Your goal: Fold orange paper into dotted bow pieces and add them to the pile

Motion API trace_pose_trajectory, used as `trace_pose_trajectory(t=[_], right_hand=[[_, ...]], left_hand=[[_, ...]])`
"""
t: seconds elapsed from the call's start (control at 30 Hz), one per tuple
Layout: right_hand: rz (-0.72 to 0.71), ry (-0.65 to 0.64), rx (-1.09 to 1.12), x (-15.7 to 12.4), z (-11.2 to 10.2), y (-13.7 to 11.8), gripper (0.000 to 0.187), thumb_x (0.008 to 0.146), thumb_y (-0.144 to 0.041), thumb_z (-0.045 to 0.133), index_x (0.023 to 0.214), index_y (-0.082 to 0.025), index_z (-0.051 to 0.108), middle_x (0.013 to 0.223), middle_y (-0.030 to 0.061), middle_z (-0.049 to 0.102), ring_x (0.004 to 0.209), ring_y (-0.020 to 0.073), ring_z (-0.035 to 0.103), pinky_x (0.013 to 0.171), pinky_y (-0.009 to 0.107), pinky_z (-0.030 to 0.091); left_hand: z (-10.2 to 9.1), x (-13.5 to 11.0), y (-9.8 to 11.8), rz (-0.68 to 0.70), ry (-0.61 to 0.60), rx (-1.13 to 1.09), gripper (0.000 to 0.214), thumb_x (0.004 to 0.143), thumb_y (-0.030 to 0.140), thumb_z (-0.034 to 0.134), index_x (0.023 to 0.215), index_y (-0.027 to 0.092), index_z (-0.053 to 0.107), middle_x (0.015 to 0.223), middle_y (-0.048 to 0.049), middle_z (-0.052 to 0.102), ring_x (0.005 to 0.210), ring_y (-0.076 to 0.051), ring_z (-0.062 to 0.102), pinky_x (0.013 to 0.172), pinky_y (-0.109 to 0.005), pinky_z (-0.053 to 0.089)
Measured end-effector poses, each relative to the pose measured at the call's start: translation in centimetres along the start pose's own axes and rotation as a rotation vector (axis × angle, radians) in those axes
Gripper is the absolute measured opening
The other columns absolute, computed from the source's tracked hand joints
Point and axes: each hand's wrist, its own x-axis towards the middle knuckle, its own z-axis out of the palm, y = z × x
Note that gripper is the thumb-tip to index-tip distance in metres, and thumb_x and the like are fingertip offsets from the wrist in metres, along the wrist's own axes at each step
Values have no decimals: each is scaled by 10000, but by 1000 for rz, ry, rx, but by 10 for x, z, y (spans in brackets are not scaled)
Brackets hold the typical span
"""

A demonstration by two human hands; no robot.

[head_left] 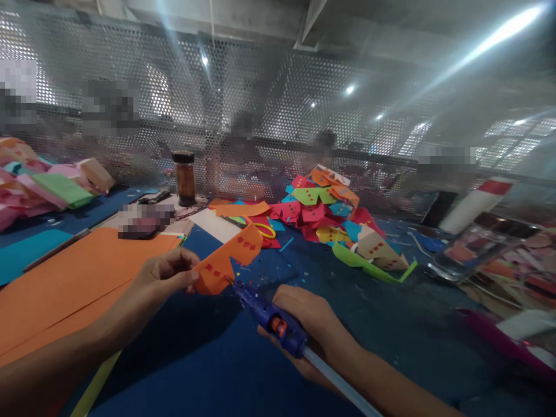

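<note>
Between the thumb and fingers of my left hand [167, 275] is an orange paper cutout [249, 243] with a notch in its edge and small dark red squares along it. My right hand [310, 318] is wrapped round a blue hot glue gun [256, 304], and a long clear glue stick [339, 379] sticks out of its back end. The glue gun's tip is at the lower edge of the orange cutout, close to or touching it. Orange paper sheets [82, 278] lie beneath and beside my left forearm.
A heap of coloured paper cutouts [321, 202] lies ahead, with yellow-handled scissors [266, 230] beside it. A brown bottle [185, 182] and a phone [145, 221] stand left of centre. A clear container [471, 249] is on the right. A perforated metal screen [269, 116] rises behind.
</note>
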Motion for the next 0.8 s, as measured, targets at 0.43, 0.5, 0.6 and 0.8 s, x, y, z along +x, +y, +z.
trace_pose_trajectory(t=[0.43, 0.5, 0.6, 0.8], right_hand=[[-60, 28, 2, 3, 2, 1, 145, 829, -200, 647, 792, -219, 508, 775, -10, 594, 683, 151, 507, 623, 282, 352], [-66, 27, -3, 2, 4, 2, 136, 843, -219, 644, 797, -220, 516, 776, -9, 599, 683, 153, 512, 625, 284, 351], [-47, 34, -46, 0, 8, 4, 112, 852, -244, 643, 825, -225, 536, 794, 1, 605, 711, 169, 526, 639, 295, 351], [-32, 25, -59, -1, 9, 5, 127, 831, -225, 655, 818, -221, 529, 792, -1, 604, 702, 165, 523, 631, 295, 340]], left_hand=[[0, 0, -1, 14, -19, 19, 88, 762, 308, 748, 769, 235, 699, 690, 1, 635, 605, -133, 573, 579, -227, 440], [0, 0, -1, 18, -22, 15, 98, 758, 309, 752, 762, 230, 693, 680, 1, 629, 601, -134, 566, 575, -229, 434], [0, 0, -1, 18, -32, 12, 105, 764, 312, 750, 770, 227, 689, 672, 2, 628, 600, -136, 560, 576, -233, 435], [-1, 0, -4, 15, -63, 5, 96, 796, 302, 735, 802, 229, 673, 678, 23, 620, 619, -122, 555, 587, -218, 424]])
